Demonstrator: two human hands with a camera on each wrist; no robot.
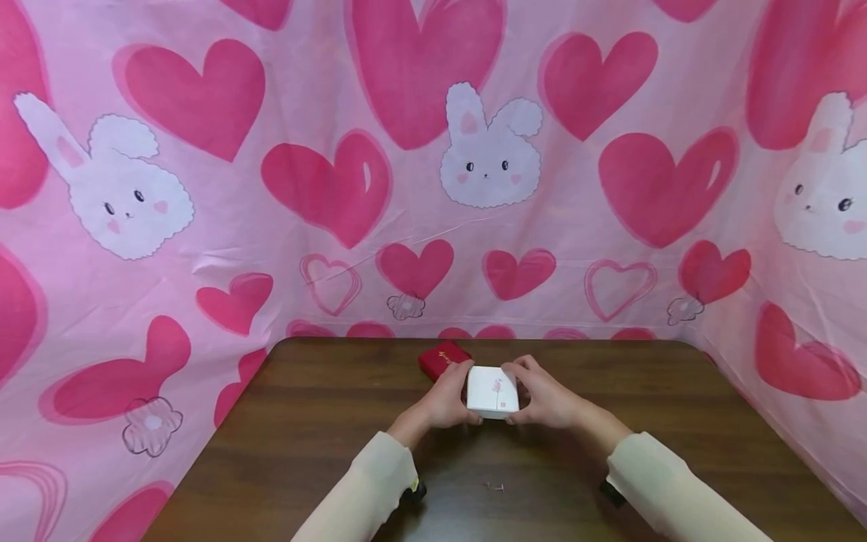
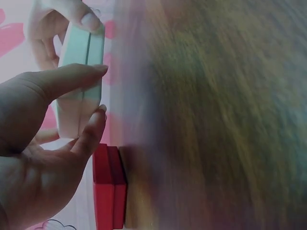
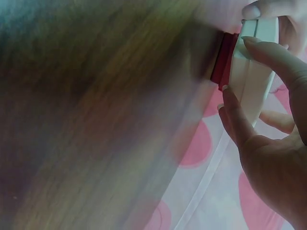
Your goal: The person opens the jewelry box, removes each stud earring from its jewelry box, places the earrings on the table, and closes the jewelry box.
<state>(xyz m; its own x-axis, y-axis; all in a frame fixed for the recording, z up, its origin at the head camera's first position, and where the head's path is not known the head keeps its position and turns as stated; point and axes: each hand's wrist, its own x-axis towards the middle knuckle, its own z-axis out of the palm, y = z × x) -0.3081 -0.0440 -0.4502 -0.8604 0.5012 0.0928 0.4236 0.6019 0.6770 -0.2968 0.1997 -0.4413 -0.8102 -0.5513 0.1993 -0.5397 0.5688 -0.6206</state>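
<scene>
A small white lidded box with a pink drawing on its top is held between both hands above the table. My left hand grips its left side, thumb at the near edge and fingers towards the far side. On the opposite side my right hand grips it in the same way. The seam between lid and base shows as a line along the white box in the left wrist view. Just behind the left hand lies a red box with gold lettering, partly hidden by that hand.
Two tiny thin pieces, too small to make out, lie on the brown wooden table near its front, between the forearms. A pink cloth with hearts and rabbits hangs behind and at both sides.
</scene>
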